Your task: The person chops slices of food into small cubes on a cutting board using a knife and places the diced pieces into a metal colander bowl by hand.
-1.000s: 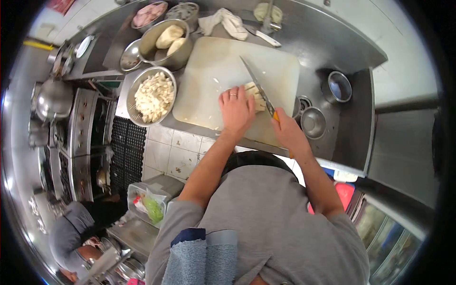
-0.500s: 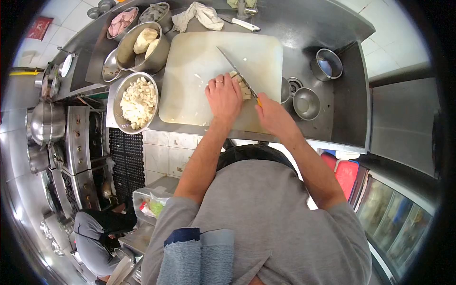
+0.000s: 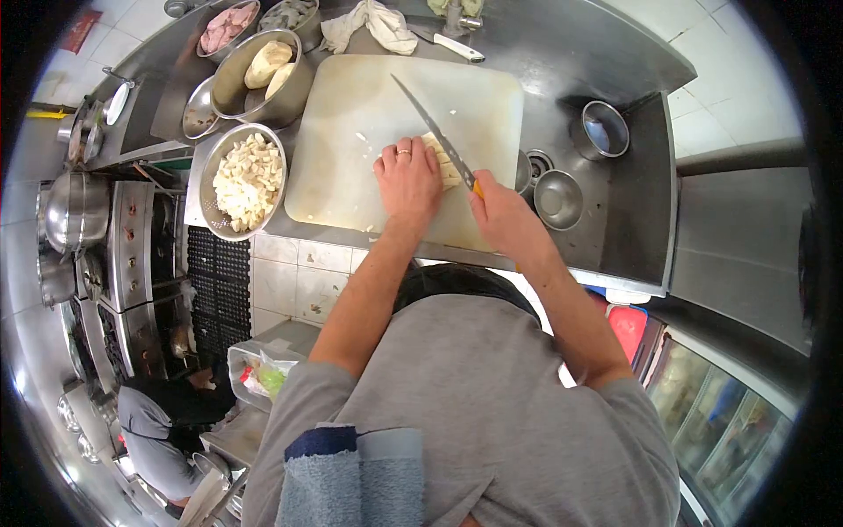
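Note:
My left hand (image 3: 410,182) lies on the cutting board (image 3: 351,132) with its fingers together, pressing on pale, off-white vegetable pieces (image 3: 450,174) that are partly hidden under it. In my right hand (image 3: 511,224) is the orange-yellow handle of a long kitchen knife (image 3: 428,121). Its blade slants up and left across the pieces, close beside my left fingertips. A few small pale scraps dot the board. Left of the board stands a perforated colander (image 3: 208,198) heaped with pale diced vegetable (image 3: 248,183).
A steel pot (image 3: 294,95) holds large peeled chunks. Behind the board lie a cloth (image 3: 378,26) and a white-handled knife (image 3: 458,47). Metal bowls (image 3: 558,200) sit in the sink at right. Another person (image 3: 158,430) is at lower left, near the stove (image 3: 136,255).
The knife blade has tilted so that more of its flat side shows, and its tip is a little farther up and left. My left hand stays on the pieces. The whole view has shifted slightly.

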Action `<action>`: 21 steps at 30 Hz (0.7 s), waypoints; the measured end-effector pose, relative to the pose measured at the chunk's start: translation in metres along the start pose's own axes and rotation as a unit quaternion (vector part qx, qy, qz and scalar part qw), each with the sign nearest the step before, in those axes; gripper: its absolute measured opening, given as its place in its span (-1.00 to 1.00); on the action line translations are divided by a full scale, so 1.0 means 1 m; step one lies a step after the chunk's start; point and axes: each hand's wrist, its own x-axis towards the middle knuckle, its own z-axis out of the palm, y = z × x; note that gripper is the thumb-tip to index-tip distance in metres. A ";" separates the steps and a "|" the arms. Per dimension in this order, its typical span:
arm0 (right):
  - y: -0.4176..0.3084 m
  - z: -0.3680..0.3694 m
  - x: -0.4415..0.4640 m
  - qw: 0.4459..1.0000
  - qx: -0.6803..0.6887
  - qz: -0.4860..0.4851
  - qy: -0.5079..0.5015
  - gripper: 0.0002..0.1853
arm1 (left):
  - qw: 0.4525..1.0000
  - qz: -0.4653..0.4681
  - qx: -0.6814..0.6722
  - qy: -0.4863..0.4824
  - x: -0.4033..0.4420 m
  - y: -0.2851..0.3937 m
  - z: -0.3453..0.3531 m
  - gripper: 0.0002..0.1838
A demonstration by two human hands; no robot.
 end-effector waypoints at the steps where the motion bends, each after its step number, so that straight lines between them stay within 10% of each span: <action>1: 0.000 0.001 -0.001 1.000 -0.001 0.004 -0.011 -0.78 | 1.000 0.001 -0.001 -0.002 0.000 0.000 0.000 -0.66; 21: -0.011 -0.001 0.006 0.995 -0.068 0.004 -0.074 -0.81 | 1.000 0.008 -0.020 -0.019 0.004 -0.002 -0.003 -0.67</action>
